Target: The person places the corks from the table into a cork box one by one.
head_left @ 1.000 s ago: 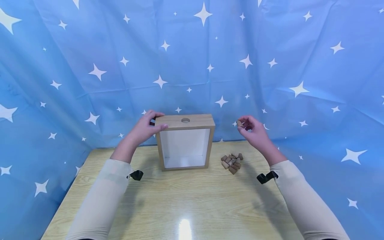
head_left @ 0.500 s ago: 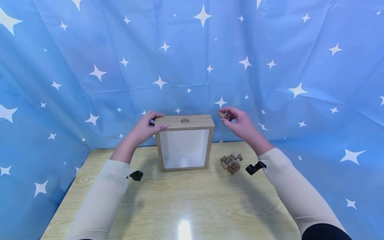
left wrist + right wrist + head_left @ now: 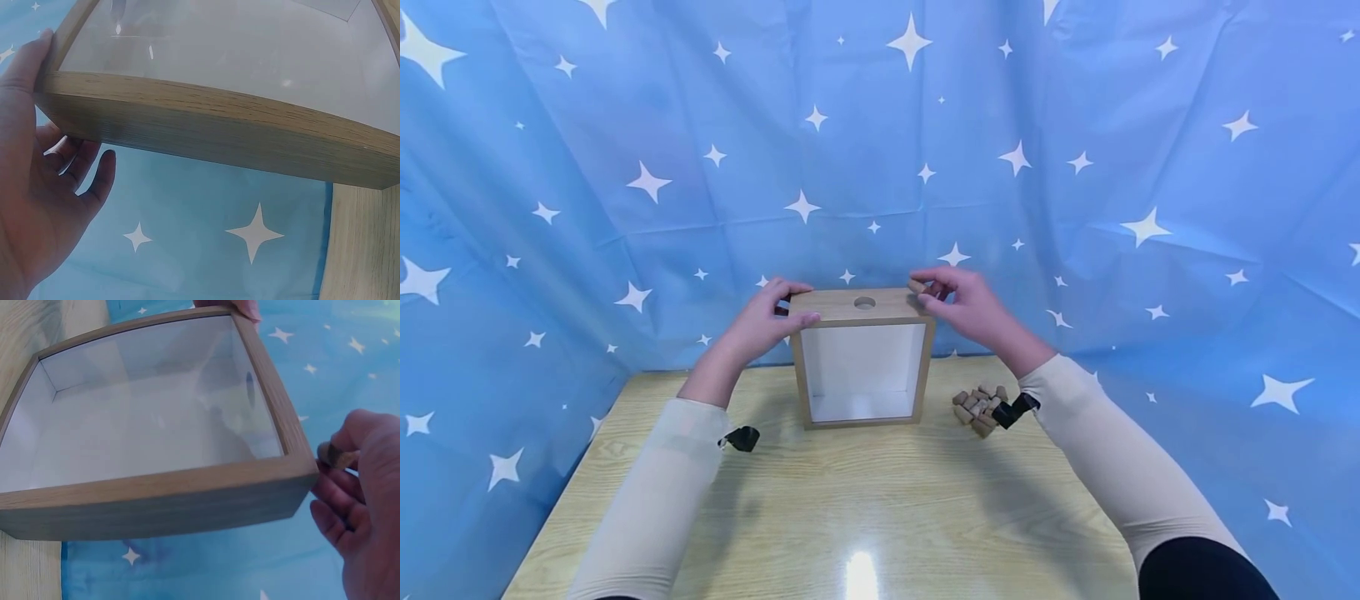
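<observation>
A wooden shadow box with a clear front and white back stands upright on the table. Its top side has a round hole. My left hand grips the top left corner, thumb in front and fingers behind; the left wrist view shows the hand at that edge. Between thumb and fingers, my right hand pinches a small brown cork over the box's top right corner. In the right wrist view the cork is partly hidden by the fingers.
A small heap of corks lies on the wooden table right of the box, partly covered by the black camera mount on my right wrist. A blue curtain with white stars hangs close behind the box.
My right hand has moved left with the cork, from above and right of the heap to the box's top right corner. The left hand and the box have stayed put.
</observation>
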`<move>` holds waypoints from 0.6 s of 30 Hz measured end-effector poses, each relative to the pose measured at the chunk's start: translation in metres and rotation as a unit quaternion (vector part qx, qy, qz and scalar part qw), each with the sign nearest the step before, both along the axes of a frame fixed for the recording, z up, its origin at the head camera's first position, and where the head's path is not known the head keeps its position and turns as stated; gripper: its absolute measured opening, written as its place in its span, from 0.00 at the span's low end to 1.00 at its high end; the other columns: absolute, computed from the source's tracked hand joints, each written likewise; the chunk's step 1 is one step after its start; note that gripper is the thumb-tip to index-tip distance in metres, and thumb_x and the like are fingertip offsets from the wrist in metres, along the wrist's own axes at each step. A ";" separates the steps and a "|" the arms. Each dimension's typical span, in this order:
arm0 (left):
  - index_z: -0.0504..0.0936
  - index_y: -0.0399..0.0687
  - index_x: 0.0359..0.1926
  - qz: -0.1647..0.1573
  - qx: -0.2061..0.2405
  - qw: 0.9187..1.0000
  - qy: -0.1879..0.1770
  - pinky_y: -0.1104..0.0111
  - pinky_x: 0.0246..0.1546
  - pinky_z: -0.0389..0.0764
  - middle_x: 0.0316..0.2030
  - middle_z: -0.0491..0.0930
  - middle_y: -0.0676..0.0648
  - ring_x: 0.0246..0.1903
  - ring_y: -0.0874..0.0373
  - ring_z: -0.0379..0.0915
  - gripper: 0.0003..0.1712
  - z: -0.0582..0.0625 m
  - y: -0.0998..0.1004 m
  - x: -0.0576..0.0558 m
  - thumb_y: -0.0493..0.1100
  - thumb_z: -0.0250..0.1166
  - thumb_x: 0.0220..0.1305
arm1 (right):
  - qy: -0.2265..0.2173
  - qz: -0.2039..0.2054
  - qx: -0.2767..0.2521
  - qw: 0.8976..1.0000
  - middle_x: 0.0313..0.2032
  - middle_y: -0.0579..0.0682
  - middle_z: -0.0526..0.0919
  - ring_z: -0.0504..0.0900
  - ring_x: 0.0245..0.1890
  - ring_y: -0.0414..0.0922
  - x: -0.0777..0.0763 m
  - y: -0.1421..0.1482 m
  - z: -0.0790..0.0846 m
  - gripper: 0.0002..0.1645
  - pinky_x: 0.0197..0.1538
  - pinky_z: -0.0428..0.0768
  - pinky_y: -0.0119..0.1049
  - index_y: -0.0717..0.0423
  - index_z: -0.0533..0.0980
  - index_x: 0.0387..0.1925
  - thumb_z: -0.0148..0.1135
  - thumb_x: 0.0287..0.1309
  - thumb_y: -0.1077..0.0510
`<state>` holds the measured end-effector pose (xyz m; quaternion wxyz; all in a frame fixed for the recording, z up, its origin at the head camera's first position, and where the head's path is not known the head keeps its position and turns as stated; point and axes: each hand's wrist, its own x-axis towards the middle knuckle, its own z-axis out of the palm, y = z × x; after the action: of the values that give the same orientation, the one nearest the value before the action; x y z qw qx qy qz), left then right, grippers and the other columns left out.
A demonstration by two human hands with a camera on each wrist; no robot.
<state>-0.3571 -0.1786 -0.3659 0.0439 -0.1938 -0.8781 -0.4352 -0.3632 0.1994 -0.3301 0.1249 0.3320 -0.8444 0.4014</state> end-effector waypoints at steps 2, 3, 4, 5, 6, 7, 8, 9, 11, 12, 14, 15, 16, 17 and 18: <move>0.77 0.54 0.77 -0.003 0.002 1.000 0.001 0.43 0.63 0.80 0.68 0.72 0.47 0.64 0.40 0.73 0.41 0.000 0.000 0.000 0.67 0.73 0.73 | -0.002 0.003 0.006 1.000 0.43 0.53 0.88 0.84 0.41 0.49 -0.001 -0.003 0.001 0.22 0.40 0.82 0.36 0.59 0.84 0.68 0.69 0.75 0.64; 0.76 0.54 0.77 -0.004 0.003 1.000 0.001 0.43 0.63 0.80 0.68 0.72 0.46 0.64 0.39 0.73 0.41 0.000 -0.001 0.000 0.67 0.73 0.73 | -0.004 0.004 0.009 1.000 0.43 0.52 0.89 0.85 0.42 0.49 -0.001 -0.005 0.001 0.22 0.40 0.82 0.36 0.59 0.84 0.68 0.69 0.75 0.64; 0.76 0.54 0.77 -0.005 0.003 1.000 0.001 0.43 0.63 0.80 0.68 0.72 0.46 0.65 0.39 0.73 0.42 -0.001 -0.001 -0.001 0.67 0.73 0.73 | -0.007 0.006 0.011 1.000 0.43 0.52 0.89 0.85 0.42 0.49 -0.002 -0.006 0.002 0.22 0.39 0.82 0.35 0.59 0.84 0.68 0.69 0.75 0.64; 0.76 0.54 0.77 -0.005 0.004 1.000 0.001 0.43 0.63 0.80 0.68 0.72 0.47 0.65 0.39 0.73 0.42 -0.001 -0.001 -0.001 0.67 0.73 0.72 | -0.011 0.008 0.013 1.000 0.43 0.52 0.89 0.85 0.42 0.49 -0.001 -0.008 0.003 0.23 0.38 0.82 0.34 0.59 0.84 0.68 0.69 0.75 0.64; 0.76 0.54 0.77 -0.006 0.004 1.000 0.001 0.43 0.62 0.80 0.68 0.72 0.47 0.64 0.39 0.73 0.42 -0.001 -0.001 -0.001 0.67 0.73 0.72 | -0.014 0.011 0.015 1.000 0.44 0.53 0.90 0.85 0.42 0.49 -0.001 -0.009 0.004 0.23 0.38 0.83 0.34 0.60 0.83 0.68 0.69 0.75 0.64; 0.76 0.54 0.77 -0.006 0.005 1.000 0.001 0.43 0.62 0.80 0.68 0.72 0.47 0.64 0.39 0.73 0.42 -0.001 -0.001 -0.002 0.68 0.73 0.72 | -0.016 0.013 0.020 1.000 0.44 0.53 0.90 0.85 0.42 0.49 -0.002 -0.011 0.005 0.23 0.37 0.83 0.34 0.60 0.83 0.68 0.69 0.75 0.64; 0.76 0.54 0.77 -0.006 0.006 1.000 0.000 0.43 0.62 0.81 0.68 0.72 0.47 0.64 0.39 0.73 0.42 -0.001 -0.001 -0.002 0.68 0.73 0.72 | -0.018 0.017 0.024 0.999 0.44 0.53 0.90 0.85 0.42 0.49 -0.002 -0.012 0.006 0.23 0.37 0.83 0.35 0.60 0.83 0.68 0.69 0.75 0.64; 0.76 0.54 0.77 -0.006 0.007 1.000 -0.001 0.43 0.61 0.81 0.68 0.72 0.47 0.64 0.39 0.73 0.42 -0.002 -0.002 -0.002 0.68 0.73 0.72 | -0.020 0.021 0.028 0.999 0.46 0.54 0.90 0.85 0.42 0.49 -0.002 -0.014 0.007 0.23 0.37 0.83 0.35 0.60 0.83 0.68 0.69 0.75 0.64; 0.77 0.55 0.77 -0.006 0.008 1.000 -0.004 0.43 0.61 0.81 0.69 0.72 0.47 0.64 0.39 0.73 0.42 -0.001 -0.001 -0.002 0.68 0.73 0.72 | -0.024 0.029 0.037 0.999 0.49 0.55 0.90 0.85 0.41 0.49 -0.001 -0.018 0.009 0.23 0.36 0.84 0.36 0.60 0.83 0.68 0.69 0.75 0.64; 0.77 0.56 0.77 -0.006 0.008 1.000 -0.006 0.44 0.61 0.81 0.69 0.72 0.48 0.64 0.39 0.73 0.42 -0.001 -0.001 -0.001 0.68 0.73 0.71 | -0.026 0.033 0.042 0.998 0.50 0.56 0.90 0.85 0.41 0.49 -0.001 -0.019 0.010 0.23 0.37 0.85 0.37 0.60 0.83 0.69 0.69 0.75 0.64; 0.76 0.56 0.77 -0.005 0.008 1.000 -0.009 0.44 0.62 0.80 0.70 0.71 0.48 0.65 0.40 0.73 0.42 -0.001 -0.001 -0.001 0.69 0.73 0.71 | -0.028 0.038 0.050 0.998 0.53 0.57 0.90 0.85 0.41 0.50 -0.002 -0.023 0.012 0.23 0.39 0.86 0.39 0.59 0.84 0.68 0.68 0.75 0.64; 0.76 0.56 0.77 -0.004 0.008 1.000 -0.010 0.44 0.62 0.80 0.70 0.71 0.48 0.65 0.40 0.73 0.42 0.000 -0.001 -0.001 0.69 0.73 0.71 | -0.029 0.039 0.054 0.997 0.54 0.57 0.90 0.86 0.41 0.50 -0.001 -0.026 0.013 0.23 0.40 0.87 0.40 0.58 0.84 0.68 0.68 0.75 0.64; 0.76 0.56 0.77 -0.003 0.008 1.000 -0.010 0.44 0.62 0.80 0.70 0.71 0.48 0.65 0.40 0.73 0.42 -0.001 -0.001 -0.001 0.69 0.73 0.71 | -0.028 0.039 0.059 0.997 0.54 0.57 0.89 0.86 0.41 0.50 -0.001 -0.028 0.014 0.23 0.41 0.87 0.41 0.57 0.84 0.68 0.67 0.75 0.65; 0.76 0.56 0.77 -0.003 0.008 1.000 -0.010 0.44 0.62 0.80 0.70 0.71 0.48 0.65 0.40 0.73 0.42 -0.001 0.000 -0.001 0.69 0.73 0.71 | -0.027 0.039 0.063 0.997 0.54 0.57 0.89 0.86 0.42 0.50 -0.001 -0.030 0.014 0.23 0.42 0.88 0.42 0.57 0.85 0.67 0.67 0.75 0.65; 0.76 0.56 0.77 -0.003 0.009 1.000 -0.010 0.44 0.62 0.80 0.70 0.71 0.48 0.65 0.40 0.73 0.42 -0.001 0.000 -0.001 0.69 0.73 0.71 | -0.027 0.040 0.066 0.997 0.55 0.57 0.89 0.86 0.42 0.50 -0.001 -0.032 0.015 0.23 0.42 0.88 0.43 0.56 0.85 0.67 0.67 0.74 0.65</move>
<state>-0.3577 -0.1791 -0.3664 0.0355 -0.1922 -0.8740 -0.4449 -0.3646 0.1673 -0.3150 0.0643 0.3619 -0.8583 0.3581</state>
